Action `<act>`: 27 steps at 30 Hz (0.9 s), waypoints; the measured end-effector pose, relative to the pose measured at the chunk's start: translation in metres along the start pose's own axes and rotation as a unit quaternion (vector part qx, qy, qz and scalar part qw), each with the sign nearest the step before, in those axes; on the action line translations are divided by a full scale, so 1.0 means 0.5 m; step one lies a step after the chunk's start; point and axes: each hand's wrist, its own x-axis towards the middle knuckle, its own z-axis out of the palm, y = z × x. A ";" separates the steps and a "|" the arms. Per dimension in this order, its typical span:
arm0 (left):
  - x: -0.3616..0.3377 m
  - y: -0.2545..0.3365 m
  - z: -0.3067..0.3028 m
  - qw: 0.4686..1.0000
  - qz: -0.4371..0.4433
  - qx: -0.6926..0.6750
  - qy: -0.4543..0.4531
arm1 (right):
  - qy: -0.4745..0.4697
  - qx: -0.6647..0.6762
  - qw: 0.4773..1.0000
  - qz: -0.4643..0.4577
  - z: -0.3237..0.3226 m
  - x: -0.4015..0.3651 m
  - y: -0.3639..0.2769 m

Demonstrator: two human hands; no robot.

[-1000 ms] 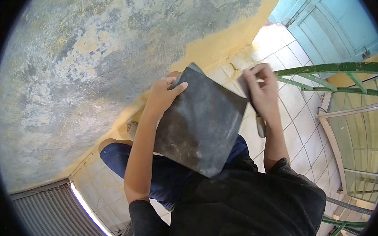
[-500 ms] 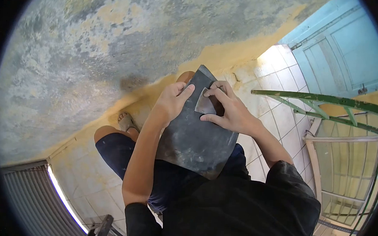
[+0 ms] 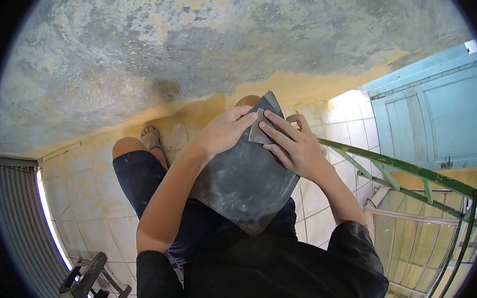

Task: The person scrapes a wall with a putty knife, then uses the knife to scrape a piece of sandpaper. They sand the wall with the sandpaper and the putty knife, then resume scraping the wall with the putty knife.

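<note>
A dark grey sheet [image 3: 242, 181] with pale smudges lies across my lap, its upper corner pointing away from me. On its upper part rests a small brownish-grey square piece [image 3: 259, 129]. My left hand [image 3: 226, 131] grips the sheet's left edge, with its thumb reaching the small square's upper left corner. The fingers of my right hand [image 3: 298, 149] lie over the square's right side and press it against the sheet. What lies beneath my right palm is hidden.
A patchy grey and yellow wall [image 3: 146, 52] rises ahead. Green metal framing [image 3: 389, 159] and a blue door [image 3: 429, 116] are at right. A dark stool-like object [image 3: 89, 279] stands at lower left on the tiled floor [image 3: 90, 206], near a corrugated shutter [image 3: 19, 218].
The view has shifted and turned. My right hand's fingers have straightened and spread over the small square; my left thumb has moved to its corner.
</note>
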 end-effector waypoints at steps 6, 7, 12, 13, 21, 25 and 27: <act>0.011 -0.037 0.001 1.000 0.011 0.011 -0.002 | -0.001 -0.087 0.996 -0.004 0.017 0.002 -0.011; 0.021 -0.032 -0.003 1.000 0.011 -0.013 -0.006 | 0.010 -0.090 0.996 -0.009 0.015 0.012 -0.005; 0.024 -0.025 0.006 0.999 0.023 -0.032 -0.018 | 0.037 0.000 0.998 0.057 0.010 0.012 -0.024; 0.025 -0.023 0.010 0.998 0.020 -0.047 -0.021 | 0.039 -0.001 0.997 0.059 0.012 0.015 -0.027; 0.049 -0.050 0.060 0.987 0.064 -0.136 0.063 | 0.138 -0.054 0.952 0.267 0.048 0.042 -0.027; 0.053 -0.060 0.056 0.989 0.039 -0.116 0.083 | 0.169 -0.075 0.946 0.266 0.045 0.052 -0.012; 0.035 -0.028 0.062 0.988 0.012 -0.108 0.113 | 0.171 -0.053 0.940 0.290 0.042 0.054 -0.015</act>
